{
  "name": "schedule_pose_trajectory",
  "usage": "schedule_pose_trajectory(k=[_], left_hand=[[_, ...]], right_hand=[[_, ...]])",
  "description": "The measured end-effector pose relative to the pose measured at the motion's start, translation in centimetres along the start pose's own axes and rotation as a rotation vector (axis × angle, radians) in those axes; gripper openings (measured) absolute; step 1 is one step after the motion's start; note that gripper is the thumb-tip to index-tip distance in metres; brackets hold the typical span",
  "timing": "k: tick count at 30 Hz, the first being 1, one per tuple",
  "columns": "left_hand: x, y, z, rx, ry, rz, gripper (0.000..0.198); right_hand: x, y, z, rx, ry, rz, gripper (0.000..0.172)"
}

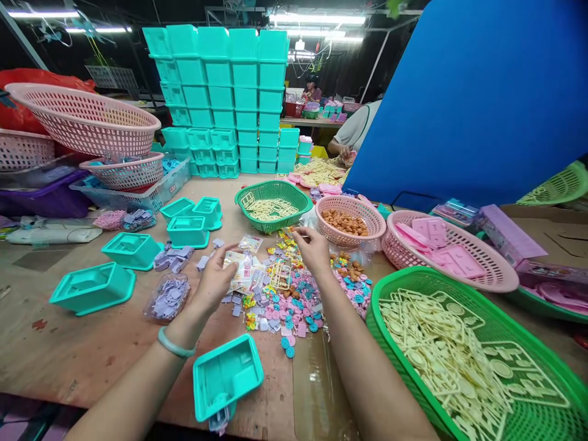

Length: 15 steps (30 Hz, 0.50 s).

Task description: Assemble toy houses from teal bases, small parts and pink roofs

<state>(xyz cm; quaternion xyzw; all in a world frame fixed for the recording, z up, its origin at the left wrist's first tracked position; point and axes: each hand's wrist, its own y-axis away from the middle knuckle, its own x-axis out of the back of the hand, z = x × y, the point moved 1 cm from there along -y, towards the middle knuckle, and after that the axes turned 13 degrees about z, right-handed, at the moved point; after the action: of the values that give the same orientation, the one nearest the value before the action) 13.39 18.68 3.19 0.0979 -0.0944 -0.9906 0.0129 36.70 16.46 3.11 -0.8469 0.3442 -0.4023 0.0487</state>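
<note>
My left hand (215, 280) is curled around a small clear packet (239, 264) of printed pieces, held just above the wooden table (68, 349). My right hand (313, 246) reaches forward over a heap of small pink, blue and yellow plastic parts (294, 306), its fingers pinched on something too small to name. A teal plastic tray (226, 375) lies near the table's front edge between my forearms. A cream plastic sprue (281, 274) sits in the heap between my hands.
Several teal trays (131, 250) lie at left, with a tall stack (225, 98) behind. A green basket (459, 361) of cream sprues sits at right, pink baskets (452, 254) and a green basket (272, 205) beyond. A blue board (478, 98) stands at right. Other people work at the back.
</note>
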Motion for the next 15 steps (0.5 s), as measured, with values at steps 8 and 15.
schedule_pose_trajectory(k=[8,15], left_hand=[[-1.5,2.7,-0.2,0.302,0.215,-0.154,0.024],[1.7,0.0,-1.4,0.281,0.302,0.019,0.018]], right_hand=[[-0.4,10.4,-4.5,0.650,-0.282,0.105,0.032],[-3.7,1.8,-4.4,0.559,-0.043,-0.057,0.038]])
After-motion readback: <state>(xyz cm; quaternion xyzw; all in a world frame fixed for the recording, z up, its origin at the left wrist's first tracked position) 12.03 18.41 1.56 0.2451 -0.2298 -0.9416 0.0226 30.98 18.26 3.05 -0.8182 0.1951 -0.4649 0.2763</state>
